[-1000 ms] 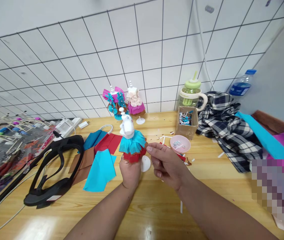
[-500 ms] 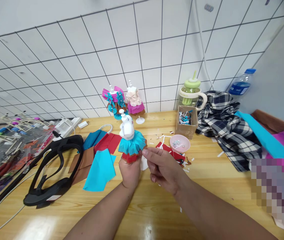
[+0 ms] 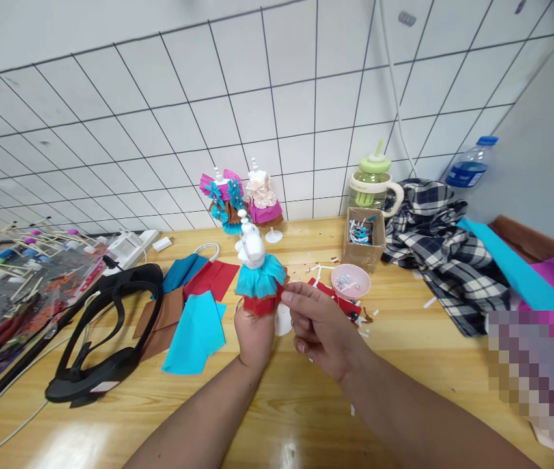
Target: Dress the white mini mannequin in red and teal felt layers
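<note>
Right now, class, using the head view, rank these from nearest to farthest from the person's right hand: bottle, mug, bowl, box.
From the right hand:
1. bowl: just beyond the hand, slightly to its right
2. box: behind the bowl, a little further right
3. mug: behind the box
4. bottle: far back, well to the right

The skirt [image 3: 260, 276] is turquoise and red, the mannequin [image 3: 252, 250] white.
</note>
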The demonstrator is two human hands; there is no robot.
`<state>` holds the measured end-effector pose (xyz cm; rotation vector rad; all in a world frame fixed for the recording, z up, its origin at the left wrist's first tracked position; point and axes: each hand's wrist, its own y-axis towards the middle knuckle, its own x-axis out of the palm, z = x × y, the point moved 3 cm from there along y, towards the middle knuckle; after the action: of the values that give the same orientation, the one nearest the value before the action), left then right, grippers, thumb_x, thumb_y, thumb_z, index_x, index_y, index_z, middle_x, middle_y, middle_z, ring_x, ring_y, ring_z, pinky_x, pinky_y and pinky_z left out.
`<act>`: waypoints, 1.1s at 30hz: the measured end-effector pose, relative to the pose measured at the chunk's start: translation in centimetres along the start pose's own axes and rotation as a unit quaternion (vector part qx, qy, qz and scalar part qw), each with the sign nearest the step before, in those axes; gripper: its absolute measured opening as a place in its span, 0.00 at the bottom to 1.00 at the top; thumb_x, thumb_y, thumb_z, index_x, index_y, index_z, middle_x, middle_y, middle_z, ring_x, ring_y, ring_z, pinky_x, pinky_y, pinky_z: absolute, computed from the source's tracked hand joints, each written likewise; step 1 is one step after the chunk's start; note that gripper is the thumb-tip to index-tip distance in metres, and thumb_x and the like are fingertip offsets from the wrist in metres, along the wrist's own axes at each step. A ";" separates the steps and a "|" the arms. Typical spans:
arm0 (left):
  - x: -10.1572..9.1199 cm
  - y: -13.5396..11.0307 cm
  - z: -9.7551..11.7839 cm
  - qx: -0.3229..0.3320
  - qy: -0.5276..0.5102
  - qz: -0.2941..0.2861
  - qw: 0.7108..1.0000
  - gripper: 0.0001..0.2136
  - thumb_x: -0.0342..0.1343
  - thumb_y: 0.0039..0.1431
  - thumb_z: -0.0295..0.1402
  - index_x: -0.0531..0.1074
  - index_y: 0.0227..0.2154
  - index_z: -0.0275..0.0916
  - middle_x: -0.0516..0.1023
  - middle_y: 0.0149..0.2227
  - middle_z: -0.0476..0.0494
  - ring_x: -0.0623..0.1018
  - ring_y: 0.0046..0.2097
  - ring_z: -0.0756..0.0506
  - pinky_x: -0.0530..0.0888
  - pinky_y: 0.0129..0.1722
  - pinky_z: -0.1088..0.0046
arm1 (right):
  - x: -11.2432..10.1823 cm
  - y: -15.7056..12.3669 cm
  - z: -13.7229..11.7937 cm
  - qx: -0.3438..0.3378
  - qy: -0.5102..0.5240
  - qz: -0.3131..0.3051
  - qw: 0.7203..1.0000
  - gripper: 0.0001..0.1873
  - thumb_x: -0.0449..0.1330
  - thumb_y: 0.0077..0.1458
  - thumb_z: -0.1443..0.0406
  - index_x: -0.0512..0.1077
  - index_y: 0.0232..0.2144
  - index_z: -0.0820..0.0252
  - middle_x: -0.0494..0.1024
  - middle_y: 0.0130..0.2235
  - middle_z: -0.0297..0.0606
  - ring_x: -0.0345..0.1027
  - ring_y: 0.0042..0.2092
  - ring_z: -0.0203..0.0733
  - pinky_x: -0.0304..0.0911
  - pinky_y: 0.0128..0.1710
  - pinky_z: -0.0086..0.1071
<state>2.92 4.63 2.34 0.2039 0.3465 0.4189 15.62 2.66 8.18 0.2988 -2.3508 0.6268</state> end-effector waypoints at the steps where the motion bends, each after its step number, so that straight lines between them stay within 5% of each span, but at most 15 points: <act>1: 0.1 0.2 0.0 -0.004 0.003 -0.013 1.000 0.13 0.59 0.51 0.42 0.76 0.24 0.36 0.80 0.27 0.44 0.77 0.30 0.46 0.73 0.31 0.72 | 0.0 -0.1 -0.3 -0.015 0.002 0.008 1.000 0.10 0.63 0.45 0.62 0.64 0.28 0.56 0.55 0.14 0.18 0.38 0.15 0.26 0.49 0.11 0.19; 7: -0.2 2.6 0.5 -0.005 0.114 -0.204 0.972 0.15 0.48 0.59 0.40 0.78 0.28 0.37 0.81 0.29 0.45 0.78 0.31 0.46 0.70 0.30 0.75 | -3.4 -1.6 0.0 -0.167 -0.053 0.075 0.982 0.10 0.58 0.47 0.63 0.57 0.25 0.54 0.50 0.14 0.17 0.38 0.15 0.27 0.53 0.12 0.23; 10: -1.4 3.3 1.2 0.080 0.311 -0.317 0.892 0.14 0.47 0.61 0.38 0.77 0.29 0.42 0.81 0.30 0.47 0.77 0.33 0.46 0.65 0.28 0.75 | -7.4 -2.4 0.9 -0.291 -0.226 0.139 0.919 0.10 0.59 0.51 0.61 0.60 0.26 0.56 0.61 0.18 0.22 0.53 0.17 0.29 0.53 0.16 0.23; 13: -2.6 3.3 1.5 0.161 0.421 -0.369 0.813 0.12 0.48 0.62 0.35 0.77 0.31 0.44 0.81 0.35 0.47 0.77 0.37 0.44 0.65 0.29 0.73 | -10.8 -2.4 0.7 -0.335 -0.328 0.218 0.856 0.10 0.58 0.54 0.60 0.61 0.27 0.56 0.61 0.17 0.23 0.55 0.18 0.30 0.52 0.17 0.24; 19: -2.6 2.3 -0.4 0.256 0.452 -0.366 0.773 0.13 0.48 0.63 0.33 0.78 0.37 0.44 0.78 0.45 0.44 0.75 0.46 0.42 0.70 0.42 0.68 | -12.1 -1.8 -1.2 -0.416 -0.498 0.263 0.714 0.08 0.58 0.54 0.61 0.63 0.27 0.56 0.56 0.17 0.22 0.50 0.19 0.30 0.50 0.20 0.25; 26: -2.5 1.7 -0.7 0.264 0.480 -0.334 0.767 0.13 0.50 0.62 0.38 0.77 0.42 0.43 0.78 0.44 0.42 0.75 0.45 0.40 0.70 0.45 0.63 | -12.4 -1.2 -0.8 -0.425 -0.584 0.246 0.646 0.07 0.57 0.55 0.62 0.65 0.27 0.57 0.54 0.17 0.22 0.52 0.19 0.30 0.51 0.22 0.25; 29: -4.8 2.3 0.1 0.248 0.469 -0.318 0.785 0.18 0.51 0.60 0.44 0.72 0.51 0.44 0.77 0.46 0.42 0.75 0.47 0.39 0.70 0.46 0.64 | -12.7 -1.1 -1.1 -0.428 -0.588 0.250 0.639 0.07 0.57 0.55 0.62 0.65 0.28 0.57 0.54 0.17 0.22 0.52 0.19 0.30 0.51 0.22 0.24; 33: -11.3 4.4 -0.9 0.162 0.563 -0.177 0.791 0.22 0.45 0.61 0.46 0.71 0.53 0.41 0.75 0.50 0.37 0.72 0.51 0.35 0.68 0.50 0.59 | -12.8 -1.0 -1.1 -0.435 -0.587 0.252 0.635 0.07 0.57 0.55 0.62 0.65 0.28 0.57 0.54 0.17 0.22 0.52 0.19 0.31 0.52 0.23 0.24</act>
<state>-8.64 3.84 5.89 0.1989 1.6276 0.0503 26.18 2.94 0.76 -0.6449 -3.6415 -0.8922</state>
